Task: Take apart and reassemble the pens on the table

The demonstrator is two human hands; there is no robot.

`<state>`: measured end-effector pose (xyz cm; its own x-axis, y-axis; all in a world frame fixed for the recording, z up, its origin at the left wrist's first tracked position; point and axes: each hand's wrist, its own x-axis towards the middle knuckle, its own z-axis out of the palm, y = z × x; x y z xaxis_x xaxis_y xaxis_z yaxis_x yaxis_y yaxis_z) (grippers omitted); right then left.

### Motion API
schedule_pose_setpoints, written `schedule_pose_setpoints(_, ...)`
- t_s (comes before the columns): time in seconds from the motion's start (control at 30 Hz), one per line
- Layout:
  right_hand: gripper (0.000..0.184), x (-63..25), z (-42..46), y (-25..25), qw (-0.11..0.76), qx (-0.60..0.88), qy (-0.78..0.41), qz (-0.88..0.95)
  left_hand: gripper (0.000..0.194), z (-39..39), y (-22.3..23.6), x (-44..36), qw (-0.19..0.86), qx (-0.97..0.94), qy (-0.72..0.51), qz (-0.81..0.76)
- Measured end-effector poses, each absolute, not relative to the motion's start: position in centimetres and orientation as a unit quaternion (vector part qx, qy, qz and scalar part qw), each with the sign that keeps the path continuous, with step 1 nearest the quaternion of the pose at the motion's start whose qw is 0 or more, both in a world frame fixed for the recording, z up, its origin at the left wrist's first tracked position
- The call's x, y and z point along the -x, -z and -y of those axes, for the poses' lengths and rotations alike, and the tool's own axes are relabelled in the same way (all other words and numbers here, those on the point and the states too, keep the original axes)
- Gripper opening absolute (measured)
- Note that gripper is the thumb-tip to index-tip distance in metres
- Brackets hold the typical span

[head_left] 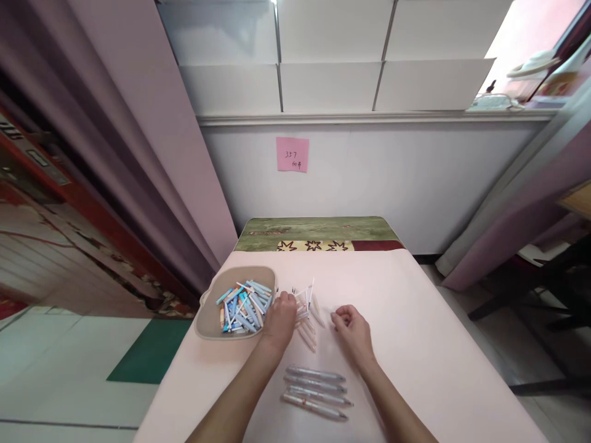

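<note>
My left hand (282, 319) is between the beige basin and a loose pile of pale pen parts (306, 331). Its fingers curl down at the pile's left edge, and what they grip is hidden. To the right of the pile, my right hand (353, 332) is closed with thumb and fingertips together, just above the table; anything between them is too small to make out. The basin (203, 326) holds many slim blue, white and orange pen pieces (247, 307). Nearer me, several clear-barrelled pens (316, 389) lie side by side, roughly parallel.
A pale pink cover (415, 344) lies over the table, its patterned green far end (323, 226) bare. Behind stands a white wall with a pink note (292, 154). Curtains (184, 154) hang at the left, and dark furniture legs (530, 295) stand at the right.
</note>
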<state>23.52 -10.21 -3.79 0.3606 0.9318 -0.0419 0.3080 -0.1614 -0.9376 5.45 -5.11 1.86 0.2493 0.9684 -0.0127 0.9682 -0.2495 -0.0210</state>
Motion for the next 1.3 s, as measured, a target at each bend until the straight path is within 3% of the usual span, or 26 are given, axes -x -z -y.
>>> schedule_pose_setpoints(0.3, 0.017, -22.3, 12.6, 1.9, 0.318, 0.681, -0.286, 0.595, 0.031, 8.0, -1.8, -3.3, -0.046, 0.800, 0.004, 0.598)
schedule_pose_setpoints(0.5, 0.009, -22.9, 16.3, 1.9, 0.145, 0.659, -0.238, 0.699, 0.038, 10.3, -1.1, -0.9, -0.138, 0.800, 0.145, 0.565)
schedule_pose_setpoints(0.7, 0.016, -21.9, 16.9, 1.4, 0.088, 0.654, -0.207, 0.722, 0.026, 10.5, -0.8, -0.4, -0.189, 0.784, 0.239, 0.541)
schedule_pose_setpoints(0.9, 0.013, -22.5, 17.3, 1.3, 0.131, 0.628, -0.243, 0.728, 0.022, 10.4, -1.5, 0.4, -0.220, 0.744, 0.288, 0.561)
schedule_pose_setpoints(1.0, 0.010, -22.8, 16.8, 1.3, 0.211, 0.636, -0.306, 0.677, 0.020, 10.3, -1.8, 0.3, -0.281, 0.694, 0.331, 0.574)
schedule_pose_setpoints(1.17, 0.027, -21.1, 14.5, -0.5, 0.424, 0.540, -0.553, 0.472, 0.043, 9.4, -2.4, -2.2, -0.559, 0.480, 0.416, 0.533)
schedule_pose_setpoints(1.3, 0.043, -19.0, 12.9, -1.6, 0.456, 0.452, -0.667, 0.378, 0.040, 8.3, -3.0, -4.3, -0.716, 0.357, 0.419, 0.429)
